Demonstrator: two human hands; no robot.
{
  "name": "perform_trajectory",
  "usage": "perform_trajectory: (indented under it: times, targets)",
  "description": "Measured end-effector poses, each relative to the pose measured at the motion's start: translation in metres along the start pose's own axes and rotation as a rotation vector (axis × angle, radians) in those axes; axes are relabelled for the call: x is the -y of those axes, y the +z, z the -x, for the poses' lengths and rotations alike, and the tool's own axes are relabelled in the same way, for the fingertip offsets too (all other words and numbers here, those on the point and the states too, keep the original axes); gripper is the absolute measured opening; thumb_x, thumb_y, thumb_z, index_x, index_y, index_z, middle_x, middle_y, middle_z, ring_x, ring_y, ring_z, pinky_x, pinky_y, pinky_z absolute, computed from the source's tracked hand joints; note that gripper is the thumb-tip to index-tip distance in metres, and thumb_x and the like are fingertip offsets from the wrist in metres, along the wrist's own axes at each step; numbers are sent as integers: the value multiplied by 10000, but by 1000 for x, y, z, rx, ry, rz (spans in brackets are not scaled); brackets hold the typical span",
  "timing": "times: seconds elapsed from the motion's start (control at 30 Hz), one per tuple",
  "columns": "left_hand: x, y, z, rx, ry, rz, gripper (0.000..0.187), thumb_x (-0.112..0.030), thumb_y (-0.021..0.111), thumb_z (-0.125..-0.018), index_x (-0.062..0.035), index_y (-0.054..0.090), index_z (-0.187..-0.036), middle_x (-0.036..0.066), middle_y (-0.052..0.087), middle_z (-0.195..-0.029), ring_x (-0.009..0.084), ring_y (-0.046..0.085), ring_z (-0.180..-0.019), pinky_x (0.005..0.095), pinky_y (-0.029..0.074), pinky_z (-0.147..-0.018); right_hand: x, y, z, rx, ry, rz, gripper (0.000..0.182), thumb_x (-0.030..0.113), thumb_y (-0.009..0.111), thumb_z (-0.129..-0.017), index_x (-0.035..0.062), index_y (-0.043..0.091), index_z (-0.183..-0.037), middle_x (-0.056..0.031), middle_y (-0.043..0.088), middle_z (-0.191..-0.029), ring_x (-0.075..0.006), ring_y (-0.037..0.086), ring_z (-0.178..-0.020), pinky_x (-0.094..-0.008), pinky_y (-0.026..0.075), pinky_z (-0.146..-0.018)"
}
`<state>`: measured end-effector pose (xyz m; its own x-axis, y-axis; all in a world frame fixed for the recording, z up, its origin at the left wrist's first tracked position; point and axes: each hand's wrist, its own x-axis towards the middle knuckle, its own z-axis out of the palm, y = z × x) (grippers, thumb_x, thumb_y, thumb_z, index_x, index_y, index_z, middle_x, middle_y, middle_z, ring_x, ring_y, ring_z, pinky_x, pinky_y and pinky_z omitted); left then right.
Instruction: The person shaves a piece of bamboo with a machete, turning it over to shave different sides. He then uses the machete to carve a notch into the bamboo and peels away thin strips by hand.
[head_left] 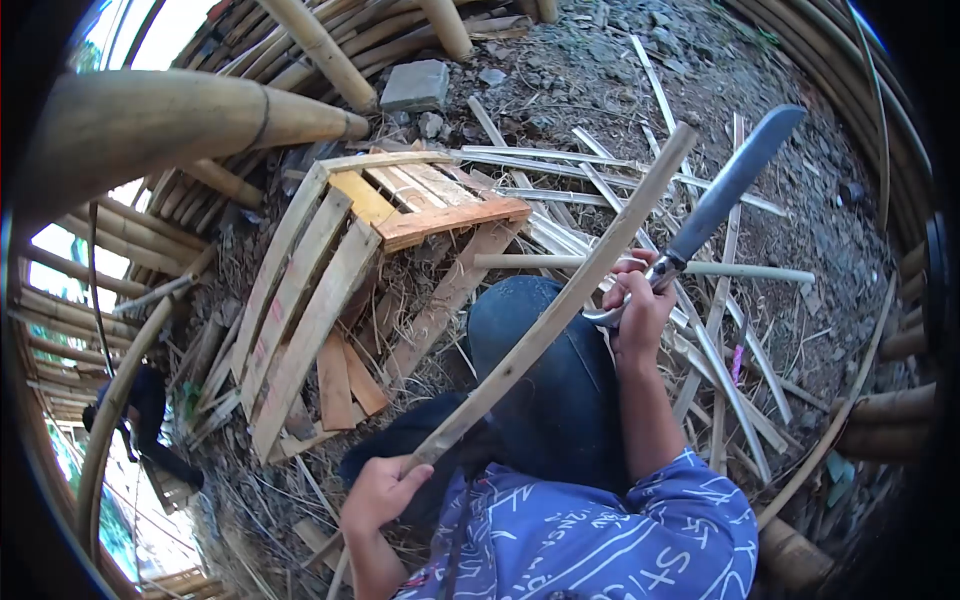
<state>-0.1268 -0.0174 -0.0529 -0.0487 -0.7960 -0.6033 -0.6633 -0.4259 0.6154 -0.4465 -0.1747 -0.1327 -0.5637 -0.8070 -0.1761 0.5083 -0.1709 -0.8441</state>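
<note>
Bare gravelly ground (pixel 600 70) spreads out ahead, littered with split bamboo strips (pixel 620 170) and ringed by stacked bamboo poles (pixel 180 120). Left of the person's knee lies a tilted wooden pallet (pixel 330 270). The left hand (pixel 385 495) is closed around the lower end of a long bamboo slat (pixel 560 300), which rises diagonally across the blue-jeaned knee (pixel 540 380) toward the upper right. The right hand (pixel 640 305) grips the handle of a machete (pixel 730 185) — its blade angles up and away, just beside the slat. Another person (pixel 145 415) stands at the far left.
</note>
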Motion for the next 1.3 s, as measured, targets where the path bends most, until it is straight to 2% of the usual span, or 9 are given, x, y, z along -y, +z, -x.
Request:
perform_trajectory:
  times: [0.1,0.37,0.53,0.6,0.97,1.07,1.17,1.23,1.3]
  targets:
    - [-16,1,-7,-110,74,-143,284,-314,654,-839,-30,675,-841,214,557,-636,353,571,-568,360,440,-535,-1,-3,2,25,-30,-13,275,-66,498,-745,-35,489,-1018,-124,578,-764,-118,483,-442,-255,434,-407]
    - [-56,1,-22,-170,159,-182,280,-331,608,-863,-57,663,-863,218,536,-638,415,552,-643,411,430,-531,15,5,22,96,-149,50,253,-43,525,-800,-4,456,-1040,-137,569,-823,-125,493,-465,-251,447,-442]
    - [-57,4,-34,-276,271,-228,278,-329,625,-850,-64,653,-774,183,553,-611,379,560,-594,428,422,-518,27,11,41,224,-165,-2,239,-20,496,-800,7,482,-1038,-146,552,-876,-98,446,-480,-241,441,-439]
    - [-58,2,-37,-293,316,-269,347,-412,581,-878,-87,667,-793,153,570,-570,354,580,-573,419,455,-549,25,15,47,219,-138,11,233,-12,497,-796,16,483,-1028,-131,544,-853,-90,443,-481,-230,427,-440]
    - [-59,21,-50,-377,403,-186,228,-243,658,-827,-37,577,-775,160,593,-665,352,585,-614,432,439,-542,11,2,33,194,-17,-132,243,-13,473,-777,45,445,-1011,-81,487,-737,-88,425,-488,-220,406,-432]
    - [-55,29,-53,-338,358,-179,233,-245,662,-823,-30,589,-769,140,582,-631,333,592,-693,439,447,-645,6,-3,28,233,40,-209,224,-3,474,-787,49,464,-1004,-61,472,-758,-74,436,-511,-202,419,-464]
    - [-55,31,-55,-345,423,-183,237,-249,664,-821,-21,613,-783,122,607,-742,315,565,-869,459,409,-766,4,-5,24,226,156,-278,194,-1,462,-797,54,454,-983,-55,478,-774,-62,452,-535,-196,434,-486]
    - [-53,30,-56,-250,406,-144,232,-257,657,-831,-27,634,-803,133,593,-971,330,486,-1082,508,344,-929,2,-9,20,230,190,-290,194,-1,461,-798,53,450,-984,-53,479,-775,-62,454,-536,-196,436,-487]
    - [-46,32,-59,-232,423,-108,241,-270,648,-844,-31,641,-812,146,555,-1067,359,431,-1168,543,301,-981,1,-12,17,234,228,-296,195,3,461,-796,48,440,-985,-51,479,-775,-63,456,-535,-196,435,-487]
